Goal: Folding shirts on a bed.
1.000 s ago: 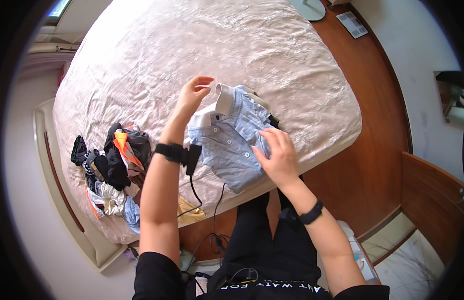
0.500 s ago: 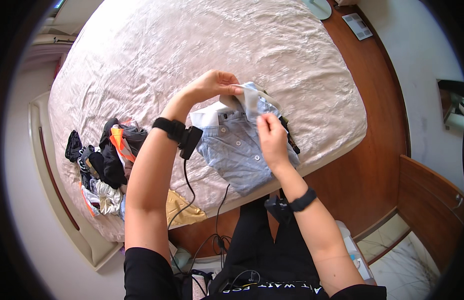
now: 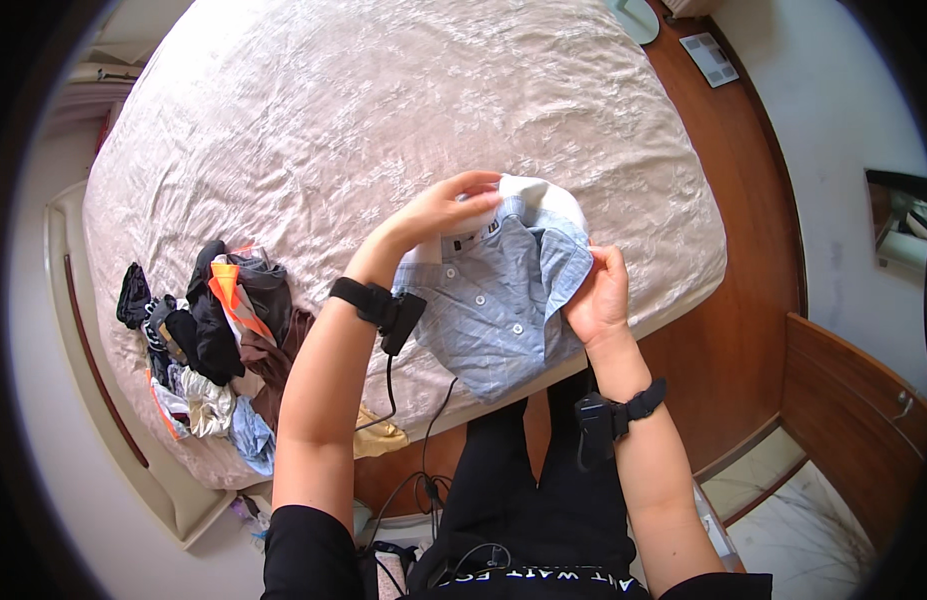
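A light blue button-up shirt (image 3: 488,320) with a white collar (image 3: 545,198) lies at the near edge of the bed, its front spread toward me. My left hand (image 3: 453,208) is at the collar; its fingers are stretched and a little apart, touching or almost touching the white fabric. On the shirt's right side, my right hand (image 3: 599,300) is closed on the blue front edge, with the thumb on top and the other fingers partly hidden. White buttons run down the shirt front, and the lower hem rests by the bed edge.
A pile of mixed clothes (image 3: 218,330) lies at the bed's left. Yellow cloth (image 3: 381,436) hangs at the near edge. Black cables (image 3: 423,480) run beside my legs. The pale bedspread (image 3: 383,90) stretches beyond; wooden floor (image 3: 723,270) and a wooden panel (image 3: 853,410) are at right.
My left fingers have loosened from the collar, which now stands folded toward the right. My right hand has moved right and down, and now grips the shirt's front edge.
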### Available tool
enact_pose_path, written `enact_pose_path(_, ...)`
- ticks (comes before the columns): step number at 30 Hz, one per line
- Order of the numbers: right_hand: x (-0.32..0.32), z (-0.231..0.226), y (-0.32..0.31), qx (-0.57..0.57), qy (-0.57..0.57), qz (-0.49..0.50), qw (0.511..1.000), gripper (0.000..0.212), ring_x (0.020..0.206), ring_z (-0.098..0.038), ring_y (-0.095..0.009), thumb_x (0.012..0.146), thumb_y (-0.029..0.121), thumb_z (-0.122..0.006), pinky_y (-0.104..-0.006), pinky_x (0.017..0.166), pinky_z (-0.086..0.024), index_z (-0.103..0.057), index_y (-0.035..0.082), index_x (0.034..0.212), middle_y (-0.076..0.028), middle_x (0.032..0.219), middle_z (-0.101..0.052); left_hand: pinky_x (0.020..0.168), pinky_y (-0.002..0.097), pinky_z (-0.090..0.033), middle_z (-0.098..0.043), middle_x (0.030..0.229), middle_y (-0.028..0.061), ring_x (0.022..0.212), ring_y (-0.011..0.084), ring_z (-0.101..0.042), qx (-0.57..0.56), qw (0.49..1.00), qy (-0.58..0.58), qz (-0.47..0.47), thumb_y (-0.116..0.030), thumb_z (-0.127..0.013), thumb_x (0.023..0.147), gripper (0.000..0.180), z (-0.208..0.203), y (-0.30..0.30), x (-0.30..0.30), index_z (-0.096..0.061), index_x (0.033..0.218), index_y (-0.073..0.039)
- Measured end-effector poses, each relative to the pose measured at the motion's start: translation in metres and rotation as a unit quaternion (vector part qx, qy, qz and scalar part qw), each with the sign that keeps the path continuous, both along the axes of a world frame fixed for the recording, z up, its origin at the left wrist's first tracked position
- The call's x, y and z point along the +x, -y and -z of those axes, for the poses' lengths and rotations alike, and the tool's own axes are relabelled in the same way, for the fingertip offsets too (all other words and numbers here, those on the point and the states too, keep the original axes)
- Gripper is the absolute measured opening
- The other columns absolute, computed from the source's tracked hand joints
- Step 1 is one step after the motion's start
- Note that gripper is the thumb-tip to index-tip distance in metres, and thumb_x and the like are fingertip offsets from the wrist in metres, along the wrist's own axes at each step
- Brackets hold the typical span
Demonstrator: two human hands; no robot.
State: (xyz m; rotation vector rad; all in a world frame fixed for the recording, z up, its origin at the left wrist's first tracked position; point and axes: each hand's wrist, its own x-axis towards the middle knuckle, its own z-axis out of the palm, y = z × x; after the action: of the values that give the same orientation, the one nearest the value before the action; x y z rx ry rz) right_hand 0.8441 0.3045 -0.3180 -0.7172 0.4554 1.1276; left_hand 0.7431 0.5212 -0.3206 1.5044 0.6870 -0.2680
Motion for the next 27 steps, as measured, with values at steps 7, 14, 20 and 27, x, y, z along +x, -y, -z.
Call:
enact_pose_path(7,0.013,-0.005,0.003,-0.009,0.046,0.036,0.998,0.033,0.091,-0.056,-0.022,0.077,0.024,-0.043,-0.0343,0.084,-0.044,-0.055,0.002,0.099,-0.010,0.097,-0.060,0.076,0.0283,-0.043,-0.062,0.085,0.0014,0.081,0.0140,-0.056,0.261,0.955,0.088,0.106,-0.013,-0.064,0.071,0.028,-0.009,0.010,0.013,-0.062,0.098,-0.006)
enact_pose_path(14,0.014,-0.018,0.012,0.003,0.055,0.068,0.996,0.025,0.090,-0.056,-0.021,0.077,0.022,-0.046,-0.0346,0.084,-0.044,-0.057,0.004,0.090,-0.008,0.093,-0.061,0.071,0.0178,-0.040,-0.057,0.082,-0.0021,0.077,0.0028,-0.049,-0.044,0.992,0.092,-0.073,-0.009,-0.055,0.076,0.025,-0.010,-0.002,-0.016,-0.060,0.100,-0.002)
enact_pose_path(20,-0.018,-0.025,-0.004,-0.021,0.106,-0.014,0.994,0.016,0.088,-0.055,-0.015,0.080,0.015,-0.052,-0.0295,0.084,-0.042,-0.055,0.006,0.093,-0.004,0.092,-0.059,0.091,0.0324,-0.036,-0.063,0.096,0.0029,0.095,0.0183,-0.055,0.259,0.950,0.176,0.018,-0.014,-0.060,0.075,0.033,-0.001,-0.001,-0.015,-0.060,0.107,-0.007)
enact_pose_path(27,-0.042,-0.020,-0.014,-0.078,0.320,-0.150,0.932,0.008,0.067,-0.046,-0.002,0.086,0.012,-0.056,-0.0180,0.059,-0.039,-0.055,0.004,0.083,0.005,0.076,-0.051,0.064,0.0272,-0.046,-0.064,0.078,0.0031,0.069,0.0130,-0.058,0.184,0.980,0.070,0.031,-0.015,-0.065,0.077,0.024,-0.008,-0.007,0.019,-0.063,0.099,-0.005)
